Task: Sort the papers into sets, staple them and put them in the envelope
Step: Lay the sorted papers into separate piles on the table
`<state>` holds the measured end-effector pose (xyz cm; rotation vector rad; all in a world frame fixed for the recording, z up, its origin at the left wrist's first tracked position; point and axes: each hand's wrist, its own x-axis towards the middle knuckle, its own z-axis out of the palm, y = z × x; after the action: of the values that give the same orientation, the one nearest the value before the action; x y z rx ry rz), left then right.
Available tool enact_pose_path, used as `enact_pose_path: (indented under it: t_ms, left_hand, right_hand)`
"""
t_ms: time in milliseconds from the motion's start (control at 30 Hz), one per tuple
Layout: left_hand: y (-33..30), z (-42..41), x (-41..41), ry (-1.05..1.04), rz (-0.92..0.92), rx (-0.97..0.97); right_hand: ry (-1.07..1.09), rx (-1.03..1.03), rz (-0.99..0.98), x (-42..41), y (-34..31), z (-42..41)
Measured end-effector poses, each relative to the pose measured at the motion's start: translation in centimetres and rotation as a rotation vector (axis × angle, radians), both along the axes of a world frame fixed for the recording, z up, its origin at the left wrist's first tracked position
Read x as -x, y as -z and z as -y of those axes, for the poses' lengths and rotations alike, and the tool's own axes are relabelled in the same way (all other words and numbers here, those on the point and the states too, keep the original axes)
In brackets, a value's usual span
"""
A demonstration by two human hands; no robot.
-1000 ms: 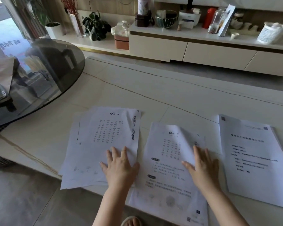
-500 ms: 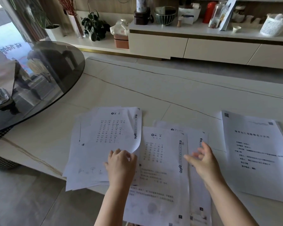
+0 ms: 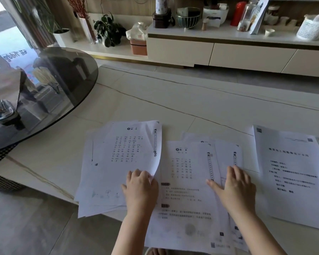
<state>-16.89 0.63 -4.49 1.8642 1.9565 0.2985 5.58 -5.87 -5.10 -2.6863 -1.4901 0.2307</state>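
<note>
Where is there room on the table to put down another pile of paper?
The far half of the white table is bare, from the papers to its far edge. A smaller patch lies left of the left pile, beside the round glass table. The near edge is crowded: the left pile, middle pile and right pile, with both hands on them.

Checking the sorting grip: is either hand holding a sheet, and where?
Left hand pinches the left pile's top sheet by its lower right corner; right hand holds nothing.
</note>
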Motion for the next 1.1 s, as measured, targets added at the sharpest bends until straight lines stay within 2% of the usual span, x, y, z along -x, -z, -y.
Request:
enact_pose_path:
  t_ms: [267, 400, 467, 567, 633, 700, 933, 1067, 1100]
  left_hand:
    - [-0.3, 1.0, -1.6, 0.160, -0.128, 0.113]
    - [-0.1, 1.6, -2.8, 0.272, -0.203, 0.157]
    - [-0.1, 1.7, -3.0, 0.294, -0.230, 0.164]
    - [-0.1, 1.8, -3.1, 0.291, -0.232, 0.143]
    - [-0.1, 1.8, -3.0, 0.288, -0.233, 0.135]
    - [0.0, 1.8, -3.1, 0.286, -0.236, 0.130]
    - [0.0, 1.8, -3.3, 0.276, -0.234, 0.133]
    - [0.0, 1.9, -3.3, 0.272, -0.240, 0.142]
    - [-0.1, 1.9, -3.3, 0.272, -0.238, 0.143]
  right_hand:
    - [0.056, -0.215, -0.114, -2.1, 0.8, 0.0]
    - [0.127, -0.175, -0.242, -2.0, 0.5, -0.3]
    - [0.224, -0.190, -0.420, -2.3, -0.2, -0.6]
    - [0.396, -0.284, -0.805, -2.6, -1.0, -0.8]
    - [0.475, -0.307, -0.943, -2.8, -1.4, -0.7]
    - [0.500, -0.305, -0.997, -2.7, -1.6, -0.7]
    - [0.256, -0.160, -0.787, -2.0, -1.3, 0.2]
    - [0.009, 0.090, -0.240, -1.4, -0.9, 0.9]
    - [-0.036, 0.105, -0.192, -1.1, -0.8, 1.1]
